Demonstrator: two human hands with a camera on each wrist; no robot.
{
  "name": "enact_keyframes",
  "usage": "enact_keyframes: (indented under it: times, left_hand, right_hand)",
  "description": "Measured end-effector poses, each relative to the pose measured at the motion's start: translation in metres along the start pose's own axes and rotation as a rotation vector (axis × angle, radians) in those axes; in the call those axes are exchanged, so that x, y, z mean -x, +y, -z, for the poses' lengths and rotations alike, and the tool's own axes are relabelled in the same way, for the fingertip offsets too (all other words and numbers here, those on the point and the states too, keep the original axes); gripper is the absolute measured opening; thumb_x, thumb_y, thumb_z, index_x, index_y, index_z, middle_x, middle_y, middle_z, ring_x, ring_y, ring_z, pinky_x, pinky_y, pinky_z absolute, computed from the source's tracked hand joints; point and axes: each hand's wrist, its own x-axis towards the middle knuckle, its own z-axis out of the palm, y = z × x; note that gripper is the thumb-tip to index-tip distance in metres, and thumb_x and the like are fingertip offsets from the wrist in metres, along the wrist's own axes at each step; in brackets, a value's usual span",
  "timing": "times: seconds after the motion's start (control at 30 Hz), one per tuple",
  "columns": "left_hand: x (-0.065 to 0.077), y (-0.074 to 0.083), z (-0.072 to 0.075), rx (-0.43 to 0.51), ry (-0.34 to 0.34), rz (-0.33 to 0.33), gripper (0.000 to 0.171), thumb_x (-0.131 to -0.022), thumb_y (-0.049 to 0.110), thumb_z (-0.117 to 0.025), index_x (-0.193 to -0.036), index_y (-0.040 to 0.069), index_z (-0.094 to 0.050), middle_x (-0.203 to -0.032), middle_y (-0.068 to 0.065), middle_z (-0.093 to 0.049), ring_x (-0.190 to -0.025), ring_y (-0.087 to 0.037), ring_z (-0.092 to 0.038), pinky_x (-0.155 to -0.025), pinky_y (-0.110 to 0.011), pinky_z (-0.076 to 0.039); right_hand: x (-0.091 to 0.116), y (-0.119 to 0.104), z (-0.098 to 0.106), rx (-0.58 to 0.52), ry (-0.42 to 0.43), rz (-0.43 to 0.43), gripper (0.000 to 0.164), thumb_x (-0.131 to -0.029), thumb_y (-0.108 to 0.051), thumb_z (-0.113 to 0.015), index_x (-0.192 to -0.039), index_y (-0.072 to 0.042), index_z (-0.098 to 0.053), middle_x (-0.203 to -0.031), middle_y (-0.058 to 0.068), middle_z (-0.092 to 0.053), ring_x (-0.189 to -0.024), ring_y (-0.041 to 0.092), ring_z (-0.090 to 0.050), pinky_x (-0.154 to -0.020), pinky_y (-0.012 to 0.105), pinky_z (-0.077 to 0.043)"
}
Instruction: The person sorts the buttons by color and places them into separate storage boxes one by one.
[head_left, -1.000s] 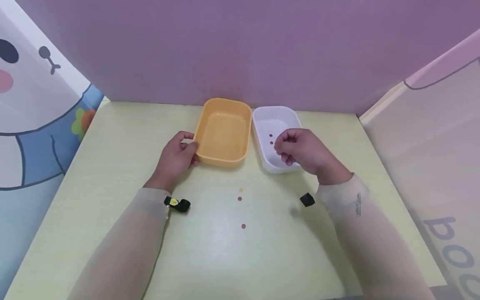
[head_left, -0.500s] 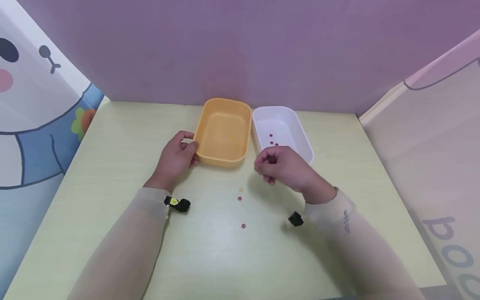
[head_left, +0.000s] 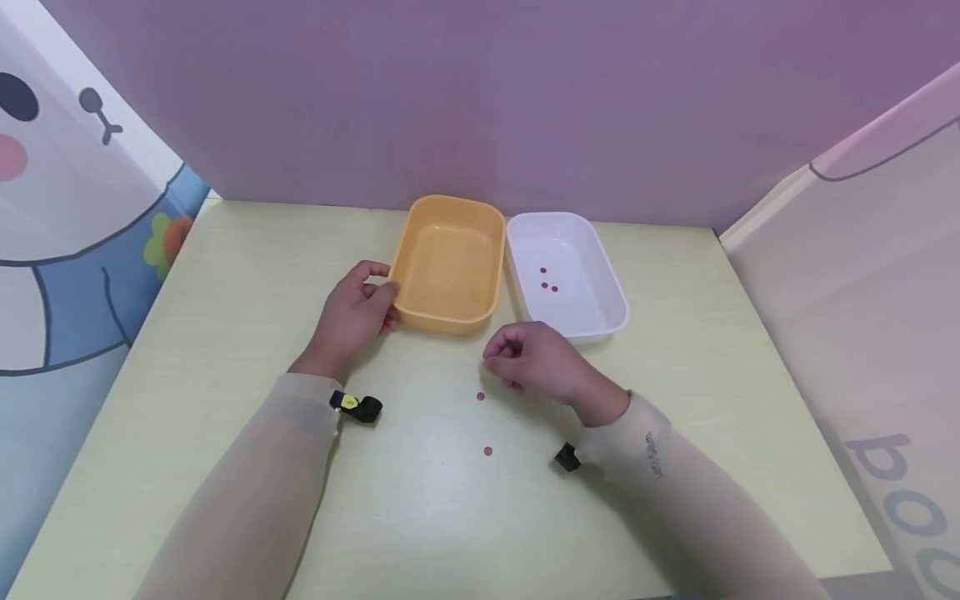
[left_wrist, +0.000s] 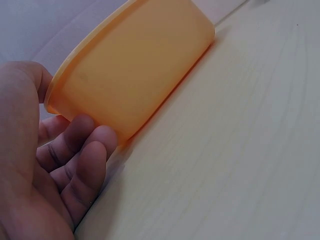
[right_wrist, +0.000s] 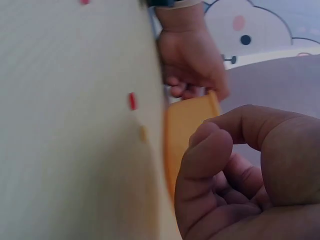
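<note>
In the head view my left hand [head_left: 352, 310] grips the left rim of an orange plastic tub [head_left: 450, 258], thumb and index finger at the edge. The left wrist view shows the other fingers curled against the tub's outer wall [left_wrist: 135, 60]. My right hand [head_left: 536, 360] hovers over the table, before the white tub [head_left: 558, 237], fingers curled and thumb tip against the index finger. Nothing shows between them. Close by lies a red disc [head_left: 481, 397], with another red disc [head_left: 488, 451] nearer the front. A small yellow disc [right_wrist: 143, 133] appears in the right wrist view; the right hand hides it in the head view.
Three red discs [head_left: 544, 285] lie inside the white tub, which stands beside the orange one. A purple wall [head_left: 480, 100] rises behind the pale table [head_left: 420, 517]. Printed panels [head_left: 75, 208] close off the left and right sides.
My right hand has moved left and toward the front, from over the white tub to above the table. A third red disc in that tub has come fully into view. The left hand stays put.
</note>
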Motion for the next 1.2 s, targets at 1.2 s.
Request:
enact_keyframes:
  times: [1.2]
  left_hand:
    - [0.002, 0.001, 0.000, 0.012, 0.007, -0.006, 0.035, -0.113, 0.036, -0.061, -0.144, 0.019, -0.059, -0.098, -0.012, -0.077, -0.080, -0.024, -0.077, -0.072, -0.033, -0.067]
  right_hand:
    - [-0.008, 0.011, -0.015, 0.365, -0.009, 0.044, 0.011, -0.100, -0.015, -0.078, -0.096, -0.023, -0.081, -0.083, -0.009, -0.072, -0.082, 0.012, -0.063, -0.079, 0.029, -0.055]
